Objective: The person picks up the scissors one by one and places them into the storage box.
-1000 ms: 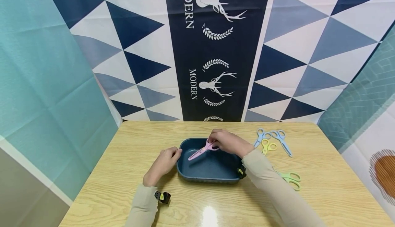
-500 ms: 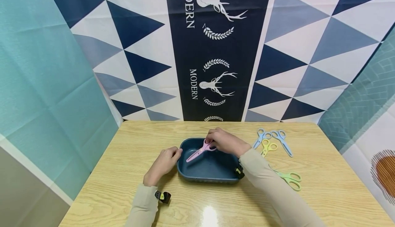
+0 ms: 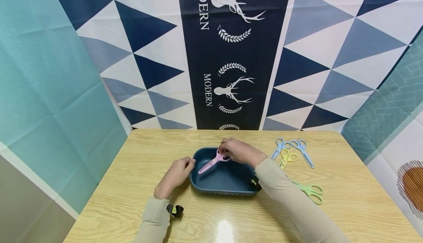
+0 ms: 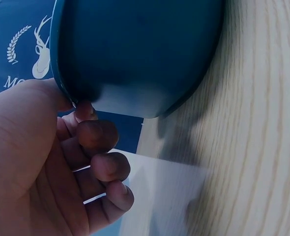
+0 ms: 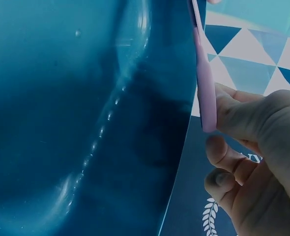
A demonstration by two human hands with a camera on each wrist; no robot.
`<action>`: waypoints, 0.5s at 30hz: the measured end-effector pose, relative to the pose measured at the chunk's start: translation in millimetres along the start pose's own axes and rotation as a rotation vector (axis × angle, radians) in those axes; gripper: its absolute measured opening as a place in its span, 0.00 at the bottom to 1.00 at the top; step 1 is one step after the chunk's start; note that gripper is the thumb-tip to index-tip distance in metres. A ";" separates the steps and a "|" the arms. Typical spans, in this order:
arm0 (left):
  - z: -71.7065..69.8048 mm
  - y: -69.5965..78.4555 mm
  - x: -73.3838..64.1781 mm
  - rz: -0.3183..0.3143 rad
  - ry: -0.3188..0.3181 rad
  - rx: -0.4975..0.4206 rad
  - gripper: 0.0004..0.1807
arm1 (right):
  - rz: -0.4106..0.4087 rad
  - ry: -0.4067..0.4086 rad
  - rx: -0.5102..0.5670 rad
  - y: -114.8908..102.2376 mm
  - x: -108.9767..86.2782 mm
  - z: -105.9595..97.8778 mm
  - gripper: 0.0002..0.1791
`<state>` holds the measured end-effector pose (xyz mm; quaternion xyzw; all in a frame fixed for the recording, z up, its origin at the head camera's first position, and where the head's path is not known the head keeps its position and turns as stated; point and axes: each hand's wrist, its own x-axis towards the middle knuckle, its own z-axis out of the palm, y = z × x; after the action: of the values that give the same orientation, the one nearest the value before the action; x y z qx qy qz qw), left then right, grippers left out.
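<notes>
A pair of pink scissors [image 3: 212, 164] hangs inside the dark blue basin [image 3: 224, 180], blades pointing down and to the left. By one handle loop my right hand [image 3: 240, 151] pinches it, above the basin's far side. In the right wrist view the pink handle [image 5: 207, 98] shows edge-on beside the thumb. My left hand [image 3: 176, 174] stays at the basin's left end. There, as the left wrist view shows, thumb and forefinger pinch the basin rim [image 4: 61, 91], while the other fingers curl loosely below. Whether the blade tips touch the basin floor, I cannot tell.
To the right of the basin lie several scissors on the wooden table [image 3: 343, 199]: a light blue pair [image 3: 279, 147], another blue pair [image 3: 303, 151], a yellow pair [image 3: 286, 158] and a green pair [image 3: 312, 191], partly behind my right sleeve. A patterned cloth stands behind the table.
My right hand has shifted slightly left with the pink scissors, and the blades have dropped a little toward the basin's left end. The left hand has kept its place on the rim.
</notes>
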<state>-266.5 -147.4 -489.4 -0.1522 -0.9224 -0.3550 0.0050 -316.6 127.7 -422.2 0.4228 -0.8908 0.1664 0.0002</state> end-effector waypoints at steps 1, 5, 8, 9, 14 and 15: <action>0.2 -0.4 0.2 0.001 0.001 0.000 0.21 | -0.001 0.002 -0.001 0.3 0.2 0.2 0.07; 0.3 -1.5 0.7 0.003 -0.002 0.004 0.21 | 0.001 0.004 -0.003 2.6 1.8 2.6 0.07; 0.4 -1.8 1.2 -0.002 -0.007 0.012 0.21 | 0.008 -0.006 -0.005 3.6 3.6 5.6 0.07; 0.5 -2.1 1.5 -0.002 -0.009 0.017 0.21 | 0.009 -0.009 -0.004 3.6 4.0 6.4 0.07; 1.0 -2.1 1.9 -0.003 -0.010 0.046 0.22 | 0.013 -0.023 0.005 2.3 5.4 9.6 0.07; 1.0 -2.0 1.9 -0.001 -0.009 0.053 0.22 | 0.012 -0.025 0.006 2.1 5.7 10.1 0.07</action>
<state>-268.8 -147.7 -491.2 -0.1531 -0.9315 -0.3299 0.0044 -320.4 121.6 -431.5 0.4195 -0.8928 0.1638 -0.0130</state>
